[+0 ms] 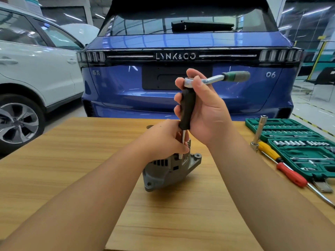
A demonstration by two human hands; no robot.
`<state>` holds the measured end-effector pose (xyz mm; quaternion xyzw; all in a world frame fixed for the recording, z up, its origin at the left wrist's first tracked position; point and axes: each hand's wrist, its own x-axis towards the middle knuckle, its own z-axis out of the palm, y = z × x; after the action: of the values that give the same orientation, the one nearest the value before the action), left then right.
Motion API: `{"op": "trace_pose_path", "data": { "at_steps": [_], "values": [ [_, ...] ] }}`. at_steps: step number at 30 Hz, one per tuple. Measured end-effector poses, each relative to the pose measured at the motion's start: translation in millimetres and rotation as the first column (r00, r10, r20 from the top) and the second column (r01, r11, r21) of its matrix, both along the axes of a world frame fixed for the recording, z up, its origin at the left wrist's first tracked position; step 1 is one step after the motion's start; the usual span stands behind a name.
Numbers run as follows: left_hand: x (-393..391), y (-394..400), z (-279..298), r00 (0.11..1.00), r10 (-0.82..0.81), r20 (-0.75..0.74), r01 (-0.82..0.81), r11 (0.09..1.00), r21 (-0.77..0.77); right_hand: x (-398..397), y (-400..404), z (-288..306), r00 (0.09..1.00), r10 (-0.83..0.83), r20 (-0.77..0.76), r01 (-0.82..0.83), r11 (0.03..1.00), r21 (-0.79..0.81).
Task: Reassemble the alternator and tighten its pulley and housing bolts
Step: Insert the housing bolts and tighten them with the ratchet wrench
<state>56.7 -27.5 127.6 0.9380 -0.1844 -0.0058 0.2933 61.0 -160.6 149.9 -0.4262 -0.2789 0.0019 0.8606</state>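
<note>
Where wooden table (72, 160) ends, blue car (181, 98) parked.

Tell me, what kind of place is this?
Probably a car repair workshop or training garage. A blue car and a white car are parked indoors, and a green socket set lies open on the wooden table beside an alternator.

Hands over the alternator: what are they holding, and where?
The right hand grips the driver by its black handle, ratchet on top. The left hand pinches its thin metal shaft above the alternator.
</note>
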Motion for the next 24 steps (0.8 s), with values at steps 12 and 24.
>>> {"op": "trace_pose_path", "data": {
  "at_steps": [12,24],
  "values": [
    [0.9,-1.2,-1.9,1.0,0.021,-0.022,-0.022,0.999,-0.024,-10.6,10.2,10.7,0.97,-0.213,-0.115,0.211,0.977,-0.025],
    [-2.5,-8.8,-1.9,0.998,0.052,0.018,-0.052,0.998,0.023,0.8,-11.6,66.8,0.87,-0.203,-0.45,-0.038,0.882,-0.47]
  ]
}}
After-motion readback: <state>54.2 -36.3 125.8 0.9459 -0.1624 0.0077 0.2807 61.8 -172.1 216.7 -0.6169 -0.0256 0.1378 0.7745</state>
